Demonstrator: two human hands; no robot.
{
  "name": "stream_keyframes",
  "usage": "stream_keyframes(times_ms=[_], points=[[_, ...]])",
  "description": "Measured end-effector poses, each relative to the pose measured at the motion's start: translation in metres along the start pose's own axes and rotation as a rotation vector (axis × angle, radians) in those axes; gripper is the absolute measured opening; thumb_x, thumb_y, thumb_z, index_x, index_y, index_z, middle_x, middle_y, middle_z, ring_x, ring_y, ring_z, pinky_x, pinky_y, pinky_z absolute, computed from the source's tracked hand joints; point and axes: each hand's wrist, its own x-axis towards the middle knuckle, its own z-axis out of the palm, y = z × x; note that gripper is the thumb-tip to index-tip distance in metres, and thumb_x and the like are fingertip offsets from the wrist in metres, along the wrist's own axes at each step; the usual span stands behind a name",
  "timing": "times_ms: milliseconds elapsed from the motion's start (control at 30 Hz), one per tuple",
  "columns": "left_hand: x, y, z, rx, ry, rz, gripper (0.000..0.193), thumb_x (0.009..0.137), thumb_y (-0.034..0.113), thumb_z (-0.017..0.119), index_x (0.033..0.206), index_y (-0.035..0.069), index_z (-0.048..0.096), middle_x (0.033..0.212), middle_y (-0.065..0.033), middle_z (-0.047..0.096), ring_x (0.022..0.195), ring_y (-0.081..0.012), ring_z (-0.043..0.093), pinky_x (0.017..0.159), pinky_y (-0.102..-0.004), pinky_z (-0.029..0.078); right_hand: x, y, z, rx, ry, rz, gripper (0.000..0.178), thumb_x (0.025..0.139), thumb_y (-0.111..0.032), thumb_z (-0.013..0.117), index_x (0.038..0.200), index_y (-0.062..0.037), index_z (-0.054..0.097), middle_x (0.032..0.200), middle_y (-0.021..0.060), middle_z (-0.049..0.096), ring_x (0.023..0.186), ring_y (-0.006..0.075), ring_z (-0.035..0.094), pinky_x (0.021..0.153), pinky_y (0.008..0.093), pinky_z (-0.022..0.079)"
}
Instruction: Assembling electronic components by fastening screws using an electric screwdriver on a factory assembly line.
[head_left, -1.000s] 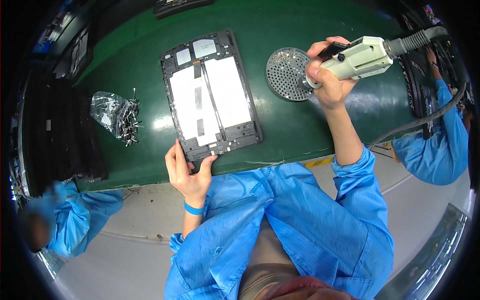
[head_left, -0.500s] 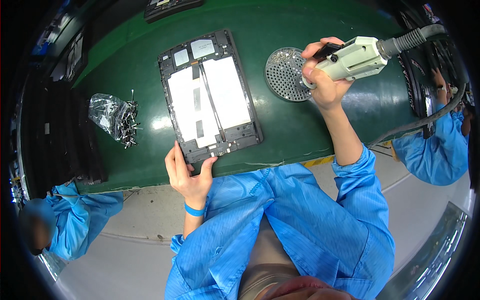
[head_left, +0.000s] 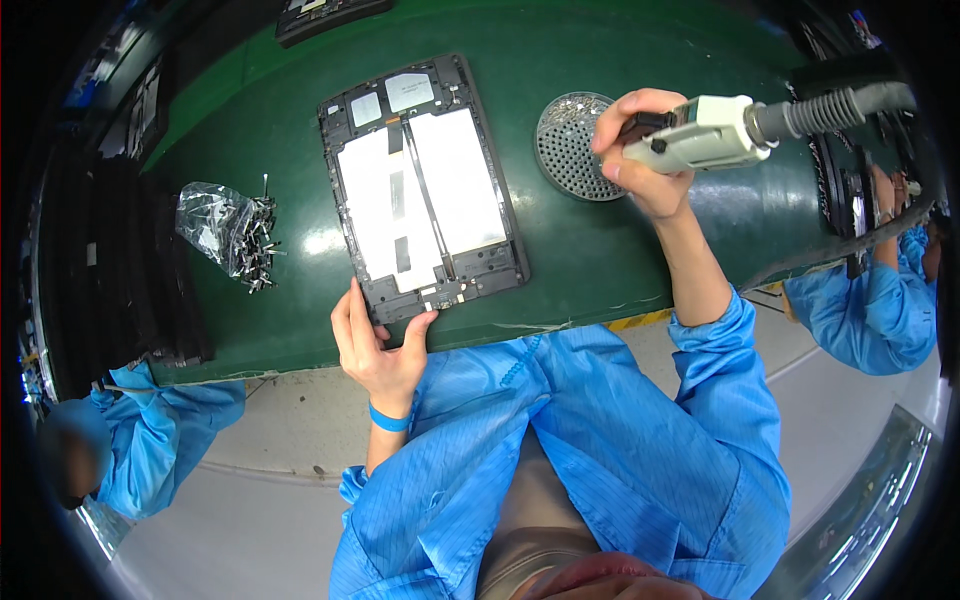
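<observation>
A tablet [head_left: 455, 190] without its back cover lies on the green table, with its white batteries and dark flat cables showing. My left hand [head_left: 383, 358] grips its near left corner, with the thumb on the near edge and the fingers along the left edge. To the right, my right hand [head_left: 658, 182] is wrapped round a pale electric screwdriver [head_left: 705, 135] with a black lever and a thick ribbed cable. The screwdriver's tip is hidden by my hand. Partly under that hand is a round perforated dish [head_left: 572, 165] holding small screws.
Left of the tablet, a clear plastic bag [head_left: 212, 220] spills small metal-and-black parts [head_left: 260, 245]. Dark stacked panels [head_left: 125, 260] line the left side. The cable [head_left: 860, 235] runs along the right. Co-workers in blue sit left [head_left: 165, 435] and right [head_left: 865, 305].
My right hand has shifted slightly with the screwdriver, whose tilt has changed, and its tip is no longer visible at the dish. My left hand and the tablet stay nearly in place.
</observation>
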Motion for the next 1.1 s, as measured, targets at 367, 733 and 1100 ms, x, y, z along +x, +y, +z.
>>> stream_keyframes(times_ms=[367, 733, 1100], points=[[0.061, -0.022, -0.004, -0.317, -0.142, -0.299, 0.048, 0.073, 0.014, 0.073, 0.114, -0.006, 0.057, 0.085, -0.0057, 0.057, 0.06, -0.008, 0.044, 0.053, -0.0218, 0.038, 0.001, 0.001, 0.016, -0.188, 0.338, -0.114, 0.049, 0.069, 0.008, 0.058, 0.117, 0.0039, 0.045, 0.092, 0.0191, 0.061, 0.058, 0.0074, 0.049, 0.055, 0.0204, 0.043], [0.139, -0.033, 0.048, -0.123, -0.116, -0.012, 0.077, 0.071, 0.026, 0.076, 0.13, -0.007, 0.039, 0.119, -0.0177, 0.05, 0.108, -0.029, 0.048, 0.092, -0.0369, 0.041, -0.002, -0.001, 0.019, -0.247, 0.409, -0.104, 0.051, 0.07, 0.008, 0.062, 0.117, 0.0038, 0.044, 0.093, 0.0161, 0.06, 0.065, 0.007, 0.051, 0.059, 0.0206, 0.043], [0.136, -0.028, 0.045, -0.169, -0.129, 0.003, 0.076, 0.07, 0.02, 0.077, 0.129, -0.008, 0.038, 0.124, -0.0197, 0.048, 0.114, -0.0322, 0.043, 0.098, -0.0396, 0.037, 0.006, -0.007, 0.018, -0.248, 0.465, -0.111, 0.054, 0.07, 0.006, 0.062, 0.121, 0.0034, 0.043, 0.096, 0.0179, 0.06, 0.059, 0.0094, 0.053, 0.052, 0.0217, 0.045]])
